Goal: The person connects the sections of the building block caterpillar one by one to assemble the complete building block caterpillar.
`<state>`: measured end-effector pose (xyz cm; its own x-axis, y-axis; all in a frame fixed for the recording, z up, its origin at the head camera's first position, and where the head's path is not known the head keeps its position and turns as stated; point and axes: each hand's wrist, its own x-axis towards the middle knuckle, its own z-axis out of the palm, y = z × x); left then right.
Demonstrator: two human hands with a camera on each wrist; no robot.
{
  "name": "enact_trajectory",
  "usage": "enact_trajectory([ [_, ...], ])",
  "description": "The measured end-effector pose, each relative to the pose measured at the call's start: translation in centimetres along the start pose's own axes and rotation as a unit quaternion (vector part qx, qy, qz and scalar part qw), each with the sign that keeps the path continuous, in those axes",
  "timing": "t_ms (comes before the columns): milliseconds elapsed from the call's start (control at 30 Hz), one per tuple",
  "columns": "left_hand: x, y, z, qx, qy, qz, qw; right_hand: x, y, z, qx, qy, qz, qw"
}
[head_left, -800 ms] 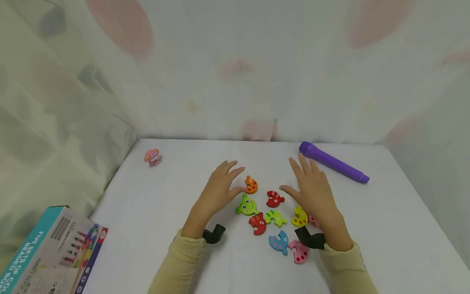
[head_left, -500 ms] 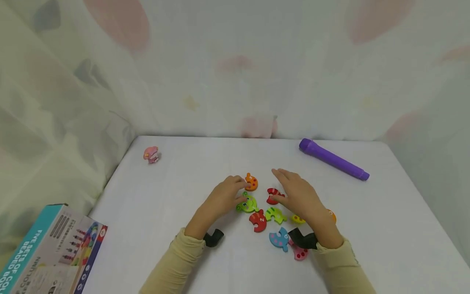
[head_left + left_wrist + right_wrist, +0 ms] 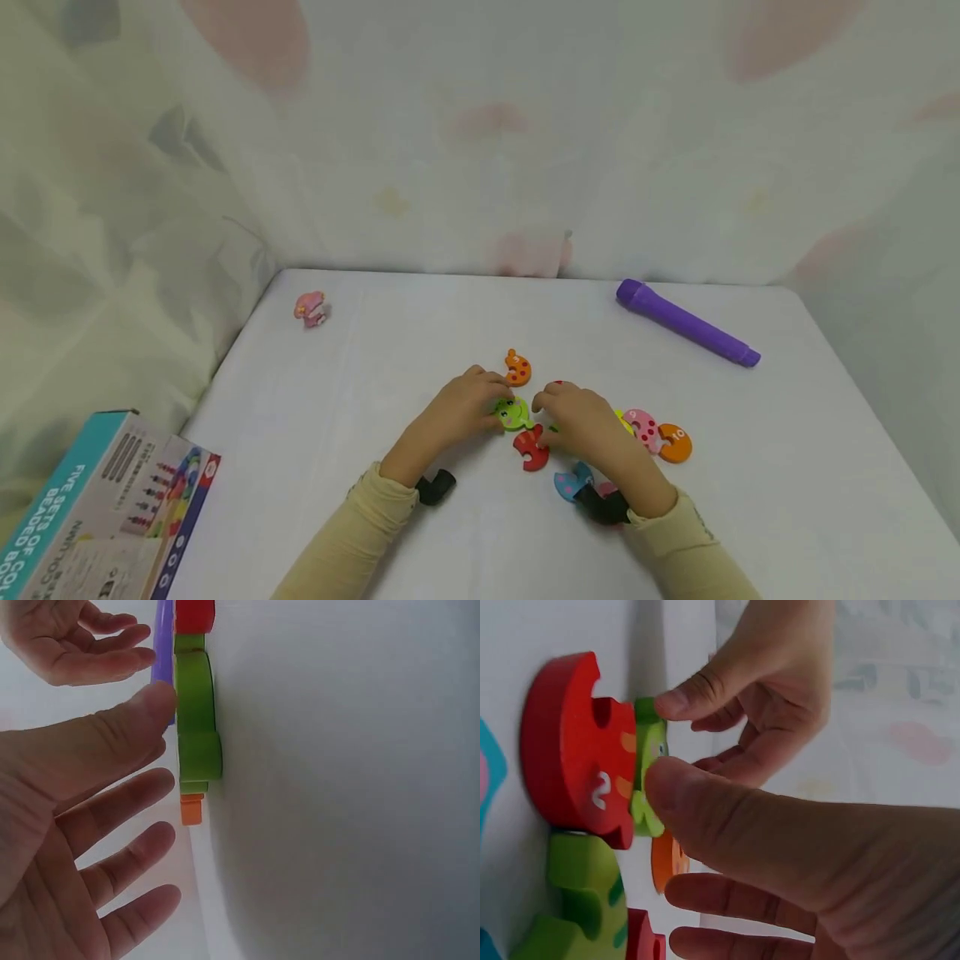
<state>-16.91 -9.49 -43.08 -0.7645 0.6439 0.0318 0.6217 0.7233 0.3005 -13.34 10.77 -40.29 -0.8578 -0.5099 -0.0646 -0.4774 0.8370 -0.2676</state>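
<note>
A green smiling head puzzle piece (image 3: 513,414) lies flat on the white table, and my left hand (image 3: 461,408) hovers at its left edge. In the left wrist view, the thumb and loosely spread fingers stay just above the green piece (image 3: 195,701). My right hand (image 3: 588,421) reaches over the pieces from the right, its thumb near a red piece (image 3: 532,447) numbered 2. The right wrist view shows that red piece (image 3: 577,750) beside a striped green piece (image 3: 585,900), with the fingers loosely bent and holding nothing. The right hand mostly hides another red piece.
An orange piece (image 3: 519,367) lies behind the head. Yellow, pink (image 3: 643,427) and orange 10 (image 3: 675,443) pieces line up at right; a blue piece (image 3: 570,483) lies in front. A purple tube (image 3: 686,323), pink figurine (image 3: 310,309) and printed box (image 3: 112,508) stand farther off.
My right hand has moved left and down over the middle pieces, uncovering the pink and orange pieces at right. My left hand has lowered toward the green head.
</note>
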Motion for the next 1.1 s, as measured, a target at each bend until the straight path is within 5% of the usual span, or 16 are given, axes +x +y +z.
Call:
enact_trajectory([
  [767, -0.8, -0.6, -0.7, -0.022, -0.039, -0.025, 0.9987, -0.9, -1.7, 2.6, -0.068, -0.038, -0.09, 0.9929],
  [1100, -0.8, -0.9, -1.4, -0.023, -0.06, -0.051, 0.9966, 0.0, -1.8, 2.4, -0.073, 0.06, -0.049, 0.9943],
])
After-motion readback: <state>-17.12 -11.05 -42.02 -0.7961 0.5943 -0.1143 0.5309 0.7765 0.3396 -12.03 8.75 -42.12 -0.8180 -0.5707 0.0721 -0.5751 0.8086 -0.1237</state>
